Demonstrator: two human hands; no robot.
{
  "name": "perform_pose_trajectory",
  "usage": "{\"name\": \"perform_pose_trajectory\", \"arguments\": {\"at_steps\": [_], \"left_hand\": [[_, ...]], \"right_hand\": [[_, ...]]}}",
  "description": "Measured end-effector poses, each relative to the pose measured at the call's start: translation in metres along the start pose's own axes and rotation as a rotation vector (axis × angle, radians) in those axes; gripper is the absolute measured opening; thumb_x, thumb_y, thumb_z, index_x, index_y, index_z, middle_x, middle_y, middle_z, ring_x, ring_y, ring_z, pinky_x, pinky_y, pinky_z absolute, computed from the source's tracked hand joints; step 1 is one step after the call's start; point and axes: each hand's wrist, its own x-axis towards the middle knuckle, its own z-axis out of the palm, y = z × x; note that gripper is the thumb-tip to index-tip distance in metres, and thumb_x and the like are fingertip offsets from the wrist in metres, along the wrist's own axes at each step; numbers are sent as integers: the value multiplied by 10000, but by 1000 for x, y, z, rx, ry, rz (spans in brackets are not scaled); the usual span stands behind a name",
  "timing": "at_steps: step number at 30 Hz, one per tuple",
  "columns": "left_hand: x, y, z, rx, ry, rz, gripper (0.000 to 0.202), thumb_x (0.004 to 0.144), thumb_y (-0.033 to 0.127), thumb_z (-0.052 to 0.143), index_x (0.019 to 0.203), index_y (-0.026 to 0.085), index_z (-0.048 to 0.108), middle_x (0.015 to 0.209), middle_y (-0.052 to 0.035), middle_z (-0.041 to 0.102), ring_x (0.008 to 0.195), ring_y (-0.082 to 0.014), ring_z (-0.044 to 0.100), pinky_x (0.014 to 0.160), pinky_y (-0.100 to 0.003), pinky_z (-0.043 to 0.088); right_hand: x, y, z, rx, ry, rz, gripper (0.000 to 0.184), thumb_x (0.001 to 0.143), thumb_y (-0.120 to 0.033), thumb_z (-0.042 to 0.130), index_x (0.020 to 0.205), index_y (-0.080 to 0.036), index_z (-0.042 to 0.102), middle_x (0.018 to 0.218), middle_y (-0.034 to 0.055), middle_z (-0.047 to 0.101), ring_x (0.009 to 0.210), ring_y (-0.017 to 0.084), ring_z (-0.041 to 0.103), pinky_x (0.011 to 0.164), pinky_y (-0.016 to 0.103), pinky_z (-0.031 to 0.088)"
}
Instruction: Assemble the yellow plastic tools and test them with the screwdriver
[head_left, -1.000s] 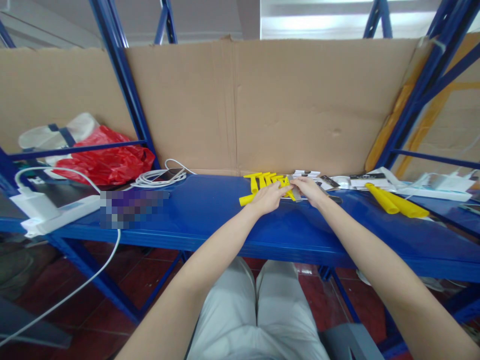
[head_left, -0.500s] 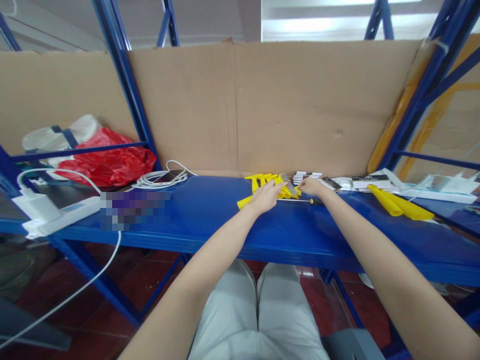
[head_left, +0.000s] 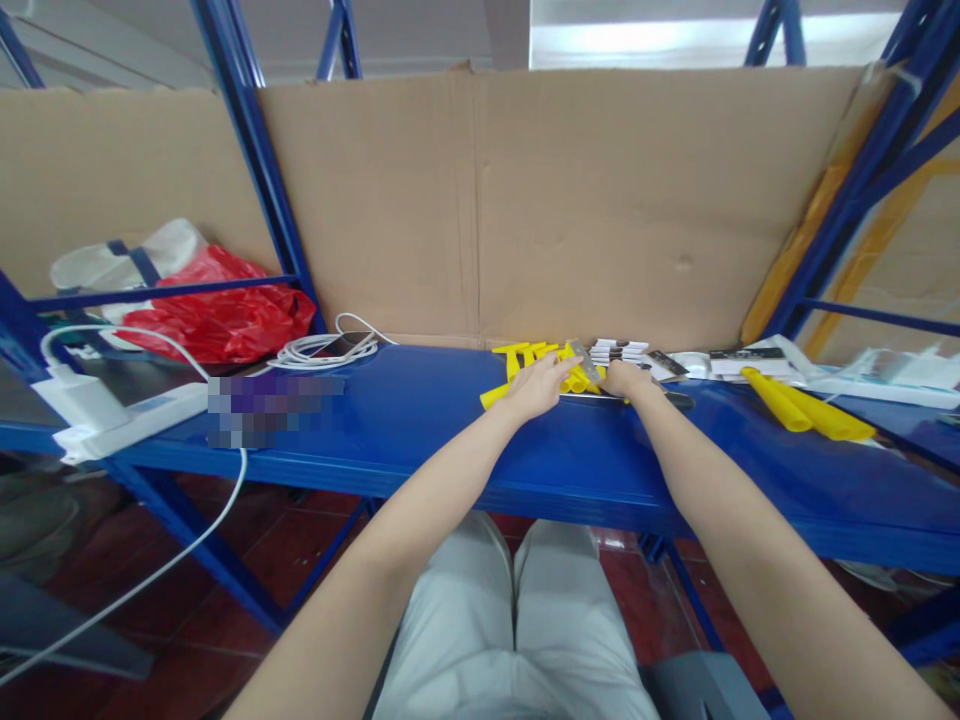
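My left hand point(head_left: 541, 388) is closed over a yellow plastic piece point(head_left: 579, 382) on the blue tabletop, its fingers pointing right. A flat grey plate point(head_left: 583, 362) stands up at a slant just past those fingertips. Close on the right, my right hand point(head_left: 627, 380) is curled shut by the plate's end; its fingertips and anything in them are hidden. Behind the left hand lie several yellow T-shaped pieces point(head_left: 517, 356). A screwdriver with a dark handle point(head_left: 679, 400) lies in front of the right hand, partly covered by it.
Small black-and-white packets point(head_left: 619, 350) sit behind my right hand. Two yellow tubes point(head_left: 806, 408) lie farther right, near white packaging point(head_left: 750, 362). On the left are a coiled white cable point(head_left: 322, 352), a power strip point(head_left: 142, 415) and a red bag point(head_left: 225, 305). Cardboard point(head_left: 600, 200) walls the back.
My right hand has moved slightly right and curled lower, covering more of the screwdriver. The left hand stays at the yellow pieces. The whole view has shifted a little.
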Motion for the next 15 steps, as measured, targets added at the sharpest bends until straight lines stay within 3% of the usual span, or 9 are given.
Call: {"name": "perform_pose_trajectory", "arguments": {"at_steps": [4,9,15], "left_hand": [[13,-1,-11,1,20,-31,475,1007,249,341,1472,286,430,1227,-102,576,1113,-224,597,910,-318,470],[31,-6,-23,-7,92,-86,468,1009,276,347,1467,302,437,1200,-89,584,1109,-224,596,890,-304,479],[25,-9,-5,28,117,-78,494,1012,230,310,1493,313,389,1202,-92,565,1118,-213,587,880,-292,470]], "right_hand": [[-1,-3,0,-49,-8,-42,431,903,-154,456,1300,-88,610,1270,259,615,1237,312,570,1017,454,406],[-3,-5,0,-54,22,-43,448,893,-122,427,1297,-89,616,1247,252,631,1223,313,581,1011,464,409],[-4,-4,3,42,90,58,435,855,-211,553,1266,-100,640,1229,244,640,1181,302,608,932,388,475]]}}
